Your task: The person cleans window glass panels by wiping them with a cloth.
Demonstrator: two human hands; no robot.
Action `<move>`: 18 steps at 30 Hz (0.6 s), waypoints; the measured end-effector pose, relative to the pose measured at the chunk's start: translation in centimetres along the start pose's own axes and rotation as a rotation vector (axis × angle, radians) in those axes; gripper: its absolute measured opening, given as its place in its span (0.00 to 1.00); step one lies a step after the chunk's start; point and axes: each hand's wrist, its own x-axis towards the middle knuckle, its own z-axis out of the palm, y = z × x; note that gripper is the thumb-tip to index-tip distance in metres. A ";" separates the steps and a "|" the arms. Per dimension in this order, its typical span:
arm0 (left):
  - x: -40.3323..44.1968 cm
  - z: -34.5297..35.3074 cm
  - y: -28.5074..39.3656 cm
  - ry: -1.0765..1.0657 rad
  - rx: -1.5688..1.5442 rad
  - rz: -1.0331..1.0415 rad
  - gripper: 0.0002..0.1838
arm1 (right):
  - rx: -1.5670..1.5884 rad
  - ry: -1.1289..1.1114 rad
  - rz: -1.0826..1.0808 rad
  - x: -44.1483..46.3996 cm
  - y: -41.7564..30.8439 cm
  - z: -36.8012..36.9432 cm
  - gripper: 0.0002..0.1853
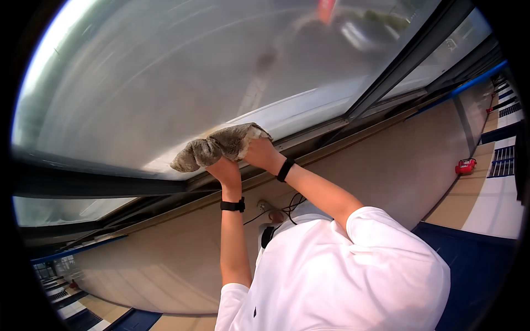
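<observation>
A grey-brown, soiled cloth (221, 144) is bunched against the lower part of a large window pane (160, 88). My left hand (225, 169) is closed on the cloth near its twisted middle. At the cloth's right end, my right hand (261, 153) grips it too, close beside the left. The fabric hides most fingers of both hands. Each wrist wears a black band.
Dark metal framing (408, 60) divides the glass, with a ledge (326, 144) along its bottom. Below lies a beige floor (160, 259); black cables (287, 209) run near my feet. A red object (465, 166) stands at the right by blue-and-white structures.
</observation>
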 end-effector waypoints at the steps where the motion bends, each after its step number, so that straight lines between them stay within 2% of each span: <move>1: -0.3 -0.4 1.4 -0.001 0.032 0.037 0.25 | 0.013 0.029 0.016 -0.9 0.4 0.5 0.04; 3: -0.7 -0.6 0.2 -0.045 0.067 0.037 0.25 | 0.038 0.094 0.039 -0.9 0.0 1.3 0.04; 6: -1.8 -0.2 0.8 -0.166 0.169 0.071 0.24 | -0.075 0.276 -0.013 -1.3 0.4 -2.3 0.05; 7: -1.9 0.0 0.4 -0.218 0.193 0.095 0.24 | -0.035 0.067 0.089 -1.6 0.5 -1.4 0.13; 10: -2.4 2.5 -0.1 -0.285 0.148 0.229 0.24 | -0.063 0.328 0.318 -1.6 0.6 -3.3 0.18; 14: -2.7 8.4 5.8 -0.382 -0.065 0.273 0.28 | 0.185 0.453 0.535 -4.7 4.6 -4.1 0.19; 15: -3.2 9.7 7.0 -0.323 -0.020 0.345 0.27 | 0.203 0.508 0.557 -5.2 5.3 -3.4 0.18; 16: -3.7 10.7 7.7 -0.331 -0.014 0.359 0.19 | 0.222 0.561 0.576 -5.5 5.9 -2.4 0.17; 17: -2.0 9.9 9.4 -0.336 0.001 0.375 0.12 | 0.204 0.494 0.579 -5.3 6.6 -4.0 0.16; 18: -2.1 8.8 7.3 -0.394 0.031 0.382 0.08 | 0.218 0.506 0.665 -4.1 4.2 -3.8 0.15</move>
